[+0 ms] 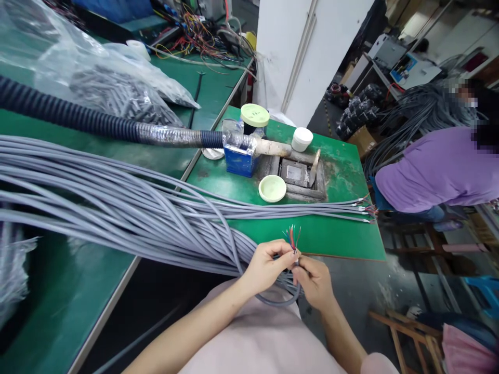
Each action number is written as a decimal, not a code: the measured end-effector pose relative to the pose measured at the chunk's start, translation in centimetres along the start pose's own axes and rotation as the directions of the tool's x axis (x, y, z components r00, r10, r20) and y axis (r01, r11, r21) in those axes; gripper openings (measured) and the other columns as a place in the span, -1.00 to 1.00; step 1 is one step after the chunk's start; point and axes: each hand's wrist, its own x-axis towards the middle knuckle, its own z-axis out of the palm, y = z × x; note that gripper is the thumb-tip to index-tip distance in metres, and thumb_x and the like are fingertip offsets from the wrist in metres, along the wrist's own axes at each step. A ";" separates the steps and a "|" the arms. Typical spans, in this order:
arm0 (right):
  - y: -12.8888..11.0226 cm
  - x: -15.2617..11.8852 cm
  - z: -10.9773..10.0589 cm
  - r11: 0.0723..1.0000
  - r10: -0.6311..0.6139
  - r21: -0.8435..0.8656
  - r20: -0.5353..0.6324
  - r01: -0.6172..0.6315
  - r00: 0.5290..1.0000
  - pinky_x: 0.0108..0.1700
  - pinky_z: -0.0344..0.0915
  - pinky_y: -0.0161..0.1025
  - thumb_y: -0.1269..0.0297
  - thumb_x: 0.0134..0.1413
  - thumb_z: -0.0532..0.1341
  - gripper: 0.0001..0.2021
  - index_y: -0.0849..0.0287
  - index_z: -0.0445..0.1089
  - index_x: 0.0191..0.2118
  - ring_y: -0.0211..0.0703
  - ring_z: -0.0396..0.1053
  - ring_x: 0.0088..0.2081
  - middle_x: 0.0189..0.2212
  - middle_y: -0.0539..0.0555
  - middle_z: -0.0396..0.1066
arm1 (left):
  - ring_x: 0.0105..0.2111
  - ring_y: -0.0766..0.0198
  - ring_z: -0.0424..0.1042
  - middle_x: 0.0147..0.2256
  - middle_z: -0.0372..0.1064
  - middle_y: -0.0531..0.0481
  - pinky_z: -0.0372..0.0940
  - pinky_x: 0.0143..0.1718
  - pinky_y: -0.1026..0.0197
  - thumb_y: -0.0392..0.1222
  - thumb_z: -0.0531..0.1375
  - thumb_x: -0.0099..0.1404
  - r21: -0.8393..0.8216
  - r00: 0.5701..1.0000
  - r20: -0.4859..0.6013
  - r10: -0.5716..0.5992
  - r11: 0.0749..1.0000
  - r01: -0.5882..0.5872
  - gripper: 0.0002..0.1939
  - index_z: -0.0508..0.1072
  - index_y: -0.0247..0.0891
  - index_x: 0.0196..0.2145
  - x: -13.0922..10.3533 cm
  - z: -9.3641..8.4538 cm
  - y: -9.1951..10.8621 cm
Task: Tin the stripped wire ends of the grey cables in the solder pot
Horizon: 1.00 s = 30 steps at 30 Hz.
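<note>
Hands [265, 266] around cable end [297, 261], wires [292, 239] forward.

"How many things do I count up close?"
"One left hand [268, 265], one right hand [315, 280], one multicore cable [297, 259]."
"And beyond?"
"I see one corrugated hose [78, 111], one blue box [238, 162], one white tub [302, 139], one pale green dish [272, 188], one lidded jar [254, 115]. The bundled grey cables [156, 223] defeat my count."

Cable workshop, green-topped benches [343, 239], bundled grey cables [156, 218], loose coloured wires [198, 39], black ribbed hose [78, 111]
</note>
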 end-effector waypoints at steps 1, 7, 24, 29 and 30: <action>0.1 0.0 0.0 1.000 0.006 0.012 0.007 -0.006 1.000 -0.43 0.09 -0.33 0.25 0.24 0.07 -0.65 0.18 0.26 -0.58 -0.33 0.23 -0.55 -0.64 -0.06 0.25 | -0.53 0.36 0.34 -0.52 0.33 0.02 0.27 -0.48 0.30 -0.09 0.26 0.20 0.005 1.000 -0.008 0.002 1.000 -0.002 -0.72 0.45 -0.34 -0.55 0.0 0.0 0.0; 0.5 0.0 -0.2 0.999 -0.002 0.033 0.046 0.001 0.999 -0.40 0.11 -0.32 0.24 0.23 0.08 -0.67 0.18 0.28 -0.56 -0.30 0.27 -0.52 -0.61 -0.04 0.29 | -0.56 0.37 0.35 -0.58 0.33 0.05 0.28 -0.47 0.30 -0.07 0.28 0.17 -0.045 1.000 -0.001 -0.015 0.999 0.014 -0.69 0.41 -0.32 -0.59 0.0 0.0 0.3; 0.1 0.0 0.4 0.999 -0.045 -0.011 0.148 0.047 0.988 -0.38 0.10 -0.29 0.25 0.23 0.08 -0.71 0.19 0.31 -0.52 -0.27 0.24 -0.49 -0.59 0.00 0.29 | -0.68 0.46 0.20 -0.69 0.27 0.14 0.10 -0.60 0.37 -0.08 0.34 0.05 -0.186 0.985 -0.115 -0.129 0.977 0.106 -0.66 0.30 -0.29 -0.64 0.1 0.4 -0.7; 0.1 -0.1 0.4 1.000 -0.027 -0.003 0.132 0.028 0.991 -0.37 0.12 -0.30 0.25 0.21 0.11 -0.72 0.19 0.34 -0.51 -0.27 0.26 -0.49 -0.58 0.00 0.32 | -0.68 0.47 0.21 -0.69 0.27 0.14 0.11 -0.61 0.38 -0.08 0.35 0.04 -0.206 0.985 -0.090 -0.149 0.970 0.128 -0.67 0.32 -0.29 -0.63 0.1 0.3 -0.6; 0.0 -0.1 0.4 1.000 -0.025 -0.001 0.129 0.025 0.991 -0.37 0.13 -0.30 0.24 0.20 0.11 -0.73 0.18 0.34 -0.51 -0.27 0.26 -0.49 -0.58 -0.01 0.33 | -0.68 0.46 0.21 -0.69 0.27 0.14 0.11 -0.61 0.38 -0.08 0.35 0.05 -0.205 0.985 -0.087 -0.148 0.970 0.128 -0.67 0.32 -0.30 -0.63 0.0 0.2 -0.6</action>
